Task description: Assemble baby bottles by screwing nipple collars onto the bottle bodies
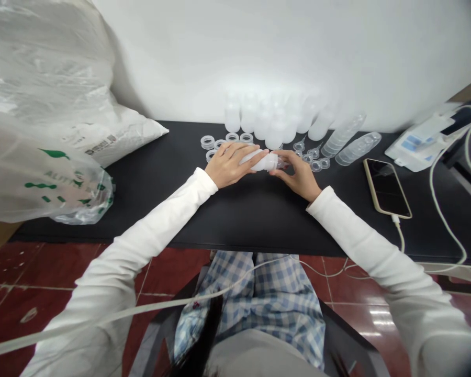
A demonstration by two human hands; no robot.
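Observation:
A small white plastic bottle (261, 164) lies sideways above the black table, held between both hands. My left hand (230, 166) is wrapped over its body from the left. At the other end, the fingers of my right hand (297, 174) are closed around the bottle's white collar and clear tip (281, 163). Part of that tip is hidden by the fingers. Several white screw rings (208, 142) lie just beyond my left hand. Clear nipple-like tips (316, 166) with thin stems are scattered near my right hand.
Several white bottles (232, 115) stand against the wall. Two stacks of clear cups (358, 148) lean to their right. A phone (387, 187) on a cable and a white box-like device (419, 141) are at the right. Big plastic bags (51, 173) fill the left side.

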